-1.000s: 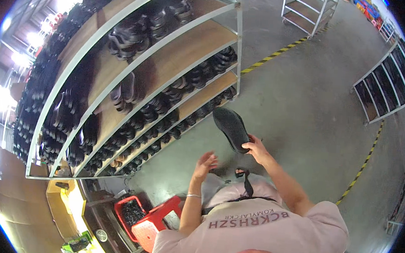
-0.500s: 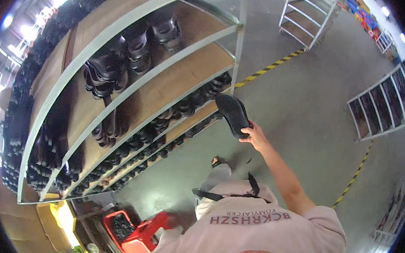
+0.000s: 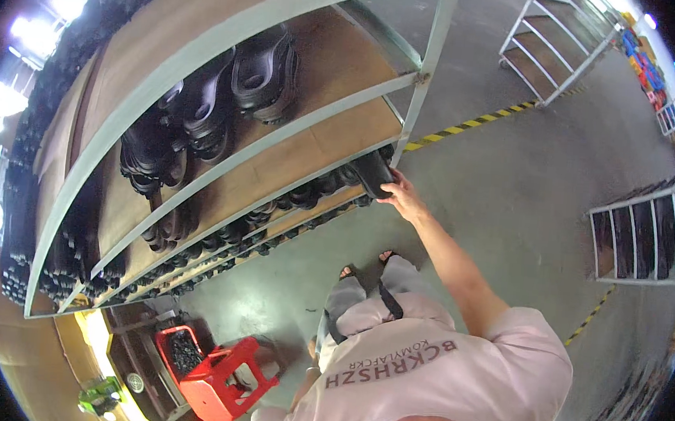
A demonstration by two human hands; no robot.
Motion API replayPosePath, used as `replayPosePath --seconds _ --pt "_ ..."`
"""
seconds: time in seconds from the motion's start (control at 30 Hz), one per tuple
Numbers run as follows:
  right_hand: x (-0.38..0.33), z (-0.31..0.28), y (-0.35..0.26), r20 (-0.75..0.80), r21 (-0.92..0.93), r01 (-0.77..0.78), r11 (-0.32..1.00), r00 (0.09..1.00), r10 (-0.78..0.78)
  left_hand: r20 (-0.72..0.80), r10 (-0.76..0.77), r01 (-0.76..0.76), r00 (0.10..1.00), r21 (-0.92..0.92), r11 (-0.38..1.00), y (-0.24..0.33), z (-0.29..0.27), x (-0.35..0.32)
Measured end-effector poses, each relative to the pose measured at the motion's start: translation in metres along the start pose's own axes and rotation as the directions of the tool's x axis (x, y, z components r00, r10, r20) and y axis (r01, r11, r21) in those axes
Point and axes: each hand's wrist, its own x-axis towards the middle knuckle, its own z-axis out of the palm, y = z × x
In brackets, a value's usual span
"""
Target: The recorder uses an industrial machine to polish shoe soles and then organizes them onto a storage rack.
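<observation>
My right hand is closed around the end of a black shoe sole. The arm reaches out to a tall metal rack, where the sole's far end sits at the right end of a shelf, over a row of black footwear pieces. Whether it rests on the shelf I cannot tell. Down at my side, my left hand shows only in part beside my trouser leg, and its fingers are hidden. Larger dark sandals stand stacked on a higher shelf.
A red plastic stool and a red-rimmed basket of dark pieces stand at lower left. Other shelf carts stand on the right and a wheeled rack at the back. Yellow-black tape marks the floor.
My right hand has carried the sole left and up, from open floor to the shelf end. The view has shifted, and both feet and part of my left hand now show.
</observation>
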Motion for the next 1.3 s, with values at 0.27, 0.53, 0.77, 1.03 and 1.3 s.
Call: replayPosePath --seconds 0.27,0.53,0.77,1.03,1.3 --pt "0.08 -0.021 -0.012 0.053 0.109 -0.089 0.99 0.995 0.084 -0.309 0.115 -0.168 0.944 -0.152 0.974 0.091 0.086 -0.036" --pt "0.142 -0.01 -0.004 -0.172 0.213 -0.18 0.96 0.961 0.218 -0.142 -0.385 0.187 0.912 -0.691 0.698 0.115 0.155 -0.113" --pt "0.158 -0.004 -0.001 -0.158 0.052 -0.048 0.997 0.986 0.056 -0.189 -0.443 0.277 0.876 -0.554 0.785 0.115 0.195 -0.156" --pt "0.176 -0.022 0.02 -0.175 -0.214 -0.172 0.962 0.975 0.135 -0.158 -0.616 0.281 0.772 -0.783 0.554 0.129 0.21 -0.19" --pt "0.167 -0.026 0.017 -0.164 -0.206 -0.234 0.95 0.966 0.203 0.036 -0.8 0.16 0.598 -0.984 0.076 0.076 0.267 -0.238"
